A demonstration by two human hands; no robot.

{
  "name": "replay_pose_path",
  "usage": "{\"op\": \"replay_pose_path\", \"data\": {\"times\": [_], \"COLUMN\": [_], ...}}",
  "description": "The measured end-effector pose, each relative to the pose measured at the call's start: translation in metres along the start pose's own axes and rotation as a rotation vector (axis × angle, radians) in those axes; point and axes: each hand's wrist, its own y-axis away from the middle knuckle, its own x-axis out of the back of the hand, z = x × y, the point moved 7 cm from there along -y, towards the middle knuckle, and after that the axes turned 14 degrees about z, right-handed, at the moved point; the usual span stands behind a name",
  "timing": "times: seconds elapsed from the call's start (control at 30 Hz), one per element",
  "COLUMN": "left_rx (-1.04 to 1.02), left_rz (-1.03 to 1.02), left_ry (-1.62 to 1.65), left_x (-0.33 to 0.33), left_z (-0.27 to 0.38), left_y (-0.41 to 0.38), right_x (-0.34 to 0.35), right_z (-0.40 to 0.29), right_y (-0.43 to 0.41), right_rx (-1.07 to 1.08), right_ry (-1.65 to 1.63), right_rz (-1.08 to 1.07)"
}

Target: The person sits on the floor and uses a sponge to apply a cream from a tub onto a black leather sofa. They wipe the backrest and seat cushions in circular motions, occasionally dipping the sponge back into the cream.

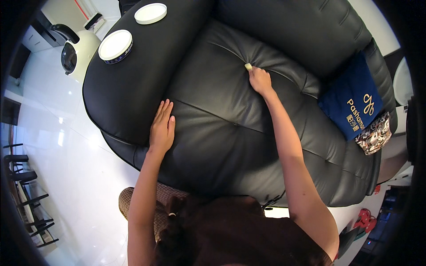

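Note:
A black leather sofa [213, 89] with a tufted, creased seat spreads out before me. My right hand [260, 79] reaches to the back part of the seat. Its fingers pinch a small pale yellow sponge-like piece [248, 66], which touches the leather beside a tufted dimple. Part of that piece is covered by the fingers. My left hand [162, 128] lies flat with nothing in it, where the seat meets the wide padded armrest [133, 96]. On the armrest stands a round tub with a white lid [115, 45]. Farther back on it lies a white round lid [150, 13].
A dark blue cushion [352, 96] with gold writing leans at the sofa's right end, with a patterned pouch [374, 134] against it. A white and black appliance [78, 53] stands beyond the armrest. Black-legged furniture [33, 199] sits on the glossy floor [73, 146] at left.

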Motion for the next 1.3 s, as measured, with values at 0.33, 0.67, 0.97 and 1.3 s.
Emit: {"op": "replay_pose_path", "data": {"times": [0.33, 0.67, 0.97, 1.3], "left_rx": [-0.010, 0.003, 0.017, 0.008], "left_rz": [0.003, -0.018, 0.005, 0.001], "left_ry": [0.002, -0.030, -0.047, -0.044], "left_x": [0.002, -0.001, 0.000, 0.002], "left_z": [-0.002, -0.003, -0.004, -0.003], "left_y": [0.005, 0.003, 0.005, 0.004], "right_x": [0.067, -0.032, -0.038, 0.065], "right_z": [-0.092, -0.045, -0.053, -0.102], "right_y": [0.146, -0.069, -0.025, 0.104], "right_rx": [0.340, 0.048, 0.123, 0.431], "right_ry": [-0.292, -0.142, -0.281, -0.441], "right_rz": [-0.082, 0.238, 0.091, -0.148]}}
